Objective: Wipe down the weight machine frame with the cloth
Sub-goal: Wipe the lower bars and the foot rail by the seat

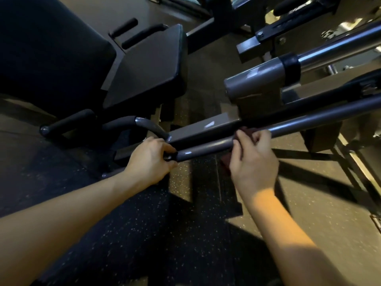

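1. Over on the left, the black seat pad (144, 67) is sitting just beside the frame.
2. Our left hand (152, 159) is gripping the black-capped near end of the grey frame tube (206, 145), fingers curling round it.
3. Our right hand (253, 159) is clutching the dark red cloth (247, 129) around that same tube further along, with a bit hanging underneath.
4. Up right, the grey housing (257, 76) is showing pale patches, way too blurry for us to read.

Left hand (151, 159) and right hand (252, 162), bare-armed
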A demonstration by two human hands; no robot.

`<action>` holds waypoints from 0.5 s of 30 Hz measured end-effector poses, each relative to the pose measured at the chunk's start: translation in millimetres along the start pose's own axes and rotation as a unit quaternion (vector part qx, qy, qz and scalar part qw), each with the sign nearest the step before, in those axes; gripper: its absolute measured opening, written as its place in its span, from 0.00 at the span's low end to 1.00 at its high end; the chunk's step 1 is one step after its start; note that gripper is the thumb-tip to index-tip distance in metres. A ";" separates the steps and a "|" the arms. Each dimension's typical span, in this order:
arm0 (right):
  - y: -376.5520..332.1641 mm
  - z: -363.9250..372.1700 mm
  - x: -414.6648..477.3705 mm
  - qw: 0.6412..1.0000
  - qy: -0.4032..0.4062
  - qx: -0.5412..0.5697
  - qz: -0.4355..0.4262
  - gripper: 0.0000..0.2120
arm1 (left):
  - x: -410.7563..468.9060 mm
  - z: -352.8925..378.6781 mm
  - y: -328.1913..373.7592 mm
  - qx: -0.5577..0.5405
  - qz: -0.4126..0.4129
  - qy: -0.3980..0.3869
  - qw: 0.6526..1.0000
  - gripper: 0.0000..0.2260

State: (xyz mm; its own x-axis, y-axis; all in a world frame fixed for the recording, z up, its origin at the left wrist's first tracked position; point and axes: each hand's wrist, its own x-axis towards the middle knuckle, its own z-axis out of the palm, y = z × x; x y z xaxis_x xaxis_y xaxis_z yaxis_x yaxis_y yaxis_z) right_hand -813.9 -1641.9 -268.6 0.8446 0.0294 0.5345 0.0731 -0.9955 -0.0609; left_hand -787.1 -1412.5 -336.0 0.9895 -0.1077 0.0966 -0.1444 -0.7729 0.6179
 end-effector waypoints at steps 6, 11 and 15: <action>-79.2 56.8 -32.3 0.988 -0.135 0.056 -0.055 0.16 | -1.9 3.5 -6.0 -0.027 -0.058 -0.004 0.998 0.16; -37.8 27.9 -23.3 0.980 -0.157 0.010 -0.121 0.23 | -5.7 -4.1 -14.8 -0.057 -0.061 -0.040 0.996 0.18; 0.0 5.8 -15.9 0.991 -0.110 -0.020 -0.067 0.25 | -2.3 -0.9 -16.3 -0.061 -0.065 -0.030 0.996 0.17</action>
State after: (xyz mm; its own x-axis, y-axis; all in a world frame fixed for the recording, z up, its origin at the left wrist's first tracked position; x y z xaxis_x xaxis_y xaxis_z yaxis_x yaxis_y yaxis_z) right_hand -824.3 -1641.8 -282.0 0.9240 0.1767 0.3392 0.1757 -0.9839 0.0340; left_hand -787.0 -1399.1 -345.6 0.9980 -0.0517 -0.0356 -0.0109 -0.7018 0.7123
